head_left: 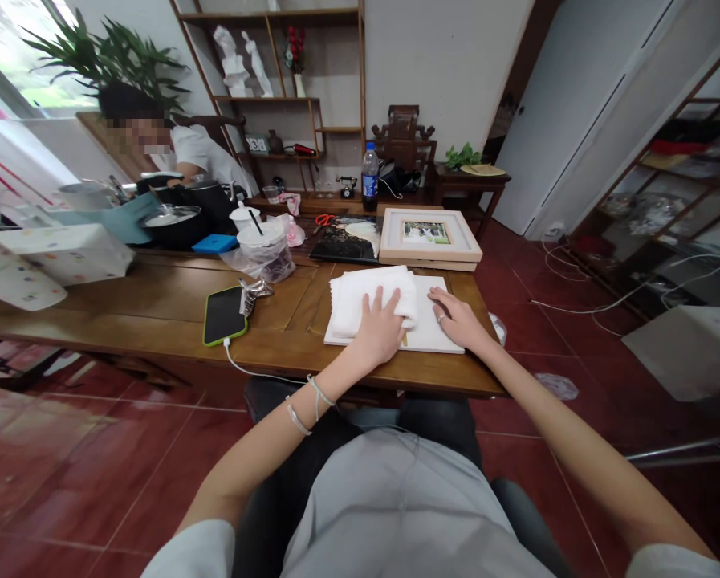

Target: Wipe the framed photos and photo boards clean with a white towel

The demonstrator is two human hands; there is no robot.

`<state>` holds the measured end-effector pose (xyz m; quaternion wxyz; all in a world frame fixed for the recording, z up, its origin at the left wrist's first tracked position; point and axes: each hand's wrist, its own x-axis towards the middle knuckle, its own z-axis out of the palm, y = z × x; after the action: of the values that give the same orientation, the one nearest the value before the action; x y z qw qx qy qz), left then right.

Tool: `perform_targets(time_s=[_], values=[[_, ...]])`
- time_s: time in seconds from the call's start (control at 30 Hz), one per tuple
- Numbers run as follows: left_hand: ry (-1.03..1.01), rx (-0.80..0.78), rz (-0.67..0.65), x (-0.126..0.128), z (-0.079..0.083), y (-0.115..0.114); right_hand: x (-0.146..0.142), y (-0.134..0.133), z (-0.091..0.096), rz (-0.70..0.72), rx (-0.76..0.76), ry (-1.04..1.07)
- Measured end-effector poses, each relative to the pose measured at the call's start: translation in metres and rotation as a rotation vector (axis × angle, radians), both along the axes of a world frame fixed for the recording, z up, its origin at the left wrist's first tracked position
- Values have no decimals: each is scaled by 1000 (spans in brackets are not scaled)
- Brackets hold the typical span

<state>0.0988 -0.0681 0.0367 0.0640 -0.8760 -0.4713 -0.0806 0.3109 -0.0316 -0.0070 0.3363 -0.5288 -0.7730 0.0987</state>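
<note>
We look down at a flat white panel [427, 299] lying near the right end of a brown wooden table [296, 301], its long axis running left to right before us. On the panel's left part sits a folded white towel [348, 307], its far left corner reaching past the panel's edge. Our left hand [380, 327] lies palm down on the towel, fingers spread apart, pressing rather than pinching. Our right hand [456, 319] rests flat at the panel's right edge, fingers extended and fairly close together, gripping nothing that we can see. The towel lies directly under the left hand, the nearer one; from the right hand it is to the left, across a strip of bare panel. Just beyond the panel is a pale-framed photograph [427, 233], with orange-handled scissors [324, 219] to its left. Well left of the panel lies a green-cased smartphone [224, 315]; farther off, beyond it, a person in white [206, 156] sits.
</note>
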Motion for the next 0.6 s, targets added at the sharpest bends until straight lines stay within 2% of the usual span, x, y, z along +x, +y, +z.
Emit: perform_targets(time_s=[0.2, 0.6], values=[[4, -6, -10, 0, 2, -11, 0, -1, 1, -2, -14, 16], [-2, 26, -40, -5, -4, -2, -1, -1, 2, -8, -10, -11]])
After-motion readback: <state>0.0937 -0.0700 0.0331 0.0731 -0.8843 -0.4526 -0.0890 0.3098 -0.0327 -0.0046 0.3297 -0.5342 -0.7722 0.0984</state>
